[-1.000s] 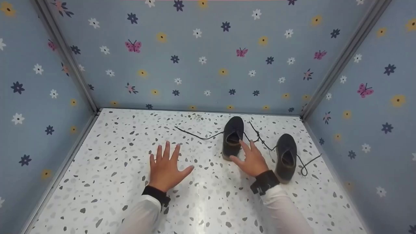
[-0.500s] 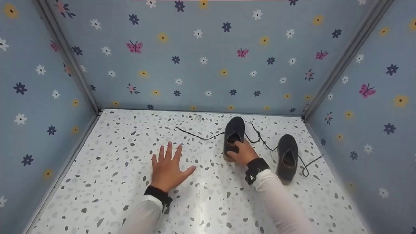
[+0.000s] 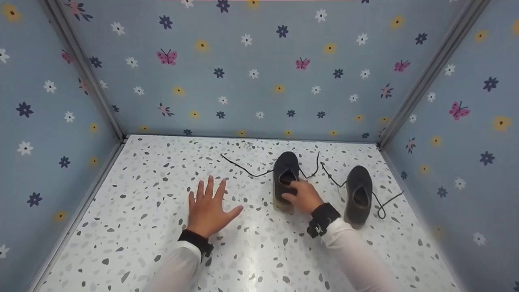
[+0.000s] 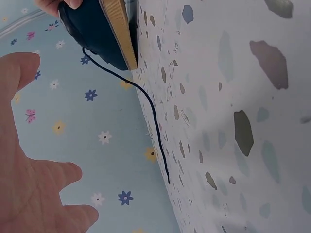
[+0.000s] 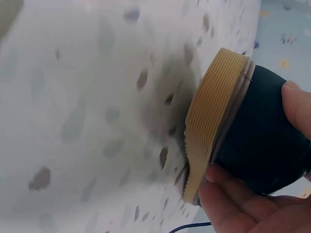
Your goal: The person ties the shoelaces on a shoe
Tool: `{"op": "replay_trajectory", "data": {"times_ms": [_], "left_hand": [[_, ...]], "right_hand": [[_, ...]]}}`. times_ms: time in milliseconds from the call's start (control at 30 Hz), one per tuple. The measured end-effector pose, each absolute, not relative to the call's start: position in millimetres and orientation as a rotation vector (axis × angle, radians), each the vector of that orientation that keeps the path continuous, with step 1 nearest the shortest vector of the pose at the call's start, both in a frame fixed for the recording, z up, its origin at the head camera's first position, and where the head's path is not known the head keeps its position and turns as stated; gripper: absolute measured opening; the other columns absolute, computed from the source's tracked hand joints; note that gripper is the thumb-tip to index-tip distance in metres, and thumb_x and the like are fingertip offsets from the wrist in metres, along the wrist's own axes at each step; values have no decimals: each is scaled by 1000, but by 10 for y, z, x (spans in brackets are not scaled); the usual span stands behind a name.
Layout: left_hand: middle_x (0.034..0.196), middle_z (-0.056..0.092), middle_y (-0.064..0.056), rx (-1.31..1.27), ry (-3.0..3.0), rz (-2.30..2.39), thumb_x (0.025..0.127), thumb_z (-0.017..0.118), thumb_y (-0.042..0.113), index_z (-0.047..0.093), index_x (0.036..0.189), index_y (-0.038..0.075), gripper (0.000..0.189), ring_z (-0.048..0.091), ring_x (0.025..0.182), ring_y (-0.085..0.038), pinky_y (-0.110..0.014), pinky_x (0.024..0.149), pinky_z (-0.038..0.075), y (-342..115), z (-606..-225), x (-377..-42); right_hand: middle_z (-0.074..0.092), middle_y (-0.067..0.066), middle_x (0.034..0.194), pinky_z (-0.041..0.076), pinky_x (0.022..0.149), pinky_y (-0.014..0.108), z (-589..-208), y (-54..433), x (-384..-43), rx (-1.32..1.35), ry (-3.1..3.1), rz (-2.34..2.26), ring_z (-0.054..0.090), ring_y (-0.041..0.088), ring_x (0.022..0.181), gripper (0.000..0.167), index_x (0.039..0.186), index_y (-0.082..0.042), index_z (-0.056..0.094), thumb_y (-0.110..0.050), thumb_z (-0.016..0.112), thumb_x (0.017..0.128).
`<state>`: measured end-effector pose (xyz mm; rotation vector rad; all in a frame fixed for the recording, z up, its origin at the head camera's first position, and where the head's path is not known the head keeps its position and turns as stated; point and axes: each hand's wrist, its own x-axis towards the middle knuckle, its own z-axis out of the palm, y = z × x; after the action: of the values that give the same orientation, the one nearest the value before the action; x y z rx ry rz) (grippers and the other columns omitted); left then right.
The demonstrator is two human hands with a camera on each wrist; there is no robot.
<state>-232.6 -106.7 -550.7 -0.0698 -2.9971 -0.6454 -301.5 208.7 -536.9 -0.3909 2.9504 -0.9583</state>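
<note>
My right hand (image 3: 307, 198) grips a dark lace-up shoe (image 3: 286, 160) by the side of its opening and heel, toe pointing away. In the right wrist view, thumb and fingers hold the upper of the shoe (image 5: 260, 133) above its beige ribbed sole; a shadow lies under the heel, which looks raised off the floor. Loose laces trail from both sides. The matching shoe (image 3: 359, 178) sits to the right, its laces also undone. My left hand (image 3: 206, 214) is spread over the floor at left, fingers straight, holding nothing.
The speckled white floor (image 3: 154, 182) meets a blue flowered back panel (image 3: 239, 93) and two side panels. Grey metal posts (image 3: 429, 77) stand in the corners. One lace (image 3: 247, 171) stretches left across the floor.
My right hand has moved left, closed on the left-hand shoe and drawn it slightly left and towards me, its laces shifting along. My left hand stays nearly still.
</note>
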Motion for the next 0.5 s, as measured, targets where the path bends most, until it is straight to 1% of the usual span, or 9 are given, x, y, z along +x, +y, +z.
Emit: {"op": "replay_trajectory", "data": {"times_ms": [133,233,300,333,433,500], "left_hand": [[177,7,-16,-65,-3012,-661,86,57,84,24,167,26,105,5,163,-46,-75,124,6,-1110,-5502,-2322],[176,9,-17,-56,-3004,-680,86,59,82,26,167,24,104,6,163,-47,-75,124,7,-1139,-5503,-2329],[176,11,-18,-51,-2998,-683,87,59,81,27,167,23,103,8,162,-47,-76,124,8,-1153,-5500,-2336],[176,12,-18,-49,-2998,-684,87,58,81,27,167,23,103,9,162,-47,-76,124,8,-1159,-5498,-2339],[176,13,-18,-50,-3006,-686,87,57,82,26,167,23,103,10,162,-47,-76,124,10,-1168,-5493,-2341],[176,14,-18,-51,-3011,-689,87,56,82,26,167,23,103,11,162,-47,-76,123,10,-1173,-5493,-2337]], "right_hand": [[70,12,110,58,77,37,-5354,2025,-2751,-454,2905,-1026,67,18,85,19,93,-11,70,-26,82,91],[71,11,111,57,73,33,-5350,1966,-2534,-518,2880,-1054,66,15,82,17,91,-13,71,-27,81,90],[72,11,114,57,73,32,-5347,1921,-2391,-558,2871,-1067,67,16,86,16,93,-15,72,-28,81,90],[72,12,117,58,74,32,-5347,1900,-2322,-572,2858,-1076,68,17,88,16,95,-15,73,-29,81,90],[70,15,132,60,85,38,-5357,1844,-2123,-605,2829,-1090,72,24,103,19,103,-16,75,-29,81,90],[66,17,139,60,94,43,-5380,1815,-2010,-632,2813,-1086,72,28,113,22,108,-16,76,-29,80,90]]}}
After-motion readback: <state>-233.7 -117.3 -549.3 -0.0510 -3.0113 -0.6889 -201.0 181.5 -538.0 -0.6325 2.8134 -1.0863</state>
